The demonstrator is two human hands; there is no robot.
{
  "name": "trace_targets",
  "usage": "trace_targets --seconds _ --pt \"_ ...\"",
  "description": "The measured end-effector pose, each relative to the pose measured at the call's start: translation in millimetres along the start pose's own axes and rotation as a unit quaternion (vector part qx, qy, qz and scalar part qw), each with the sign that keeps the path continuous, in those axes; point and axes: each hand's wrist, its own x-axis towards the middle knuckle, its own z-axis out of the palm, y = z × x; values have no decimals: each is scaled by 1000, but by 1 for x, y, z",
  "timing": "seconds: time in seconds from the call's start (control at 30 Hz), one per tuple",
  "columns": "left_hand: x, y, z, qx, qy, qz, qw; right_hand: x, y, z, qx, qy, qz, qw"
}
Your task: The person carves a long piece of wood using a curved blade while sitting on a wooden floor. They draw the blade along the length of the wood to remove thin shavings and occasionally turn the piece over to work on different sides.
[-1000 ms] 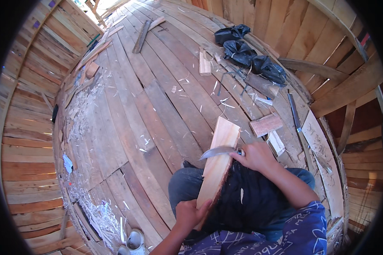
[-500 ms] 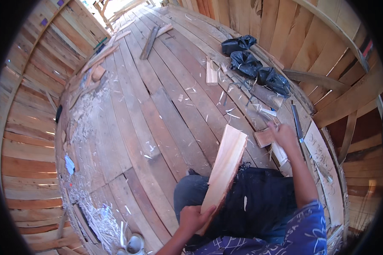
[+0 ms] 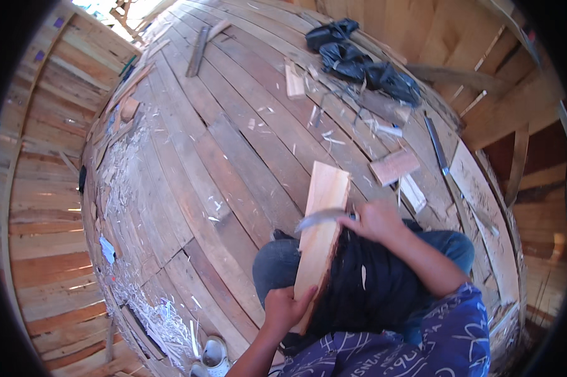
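A long pale wooden board (image 3: 322,235), with rough bark along its right edge, slants up from my lap. My left hand (image 3: 285,309) grips its lower end, thumb on the face and fingers behind. My right hand (image 3: 379,221) is wrapped around the handle of a knife, mostly hidden in the fist. The curved, slightly blurred knife blade (image 3: 321,218) lies across the upper part of the board; whether it cuts into the wood I cannot tell. Dark cloth (image 3: 363,295) covers my thighs beneath the board.
A small wood block (image 3: 395,166) lies on the plank floor beyond my right hand. Black plastic bags (image 3: 365,66) sit farther off by the right wall. Along that side lies a long dark-handled tool (image 3: 435,143). Shavings (image 3: 164,327) heap at the left, near pale shoes (image 3: 214,355).
My right hand has come left and nearer with the knife, from beside the wood block to over the board. My left hand keeps its grip. The whole view has shifted slightly.
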Motion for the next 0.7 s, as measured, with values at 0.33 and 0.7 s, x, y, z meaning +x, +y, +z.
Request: trace_targets --seconds 0.33,0.7 --pt "1 -4 2 -88 -16 -48 995 56 31 -18 -55 47 100 992" --pt "-1 0 2 -101 -1 -59 993 7 33 -47 87 -77 144 983"
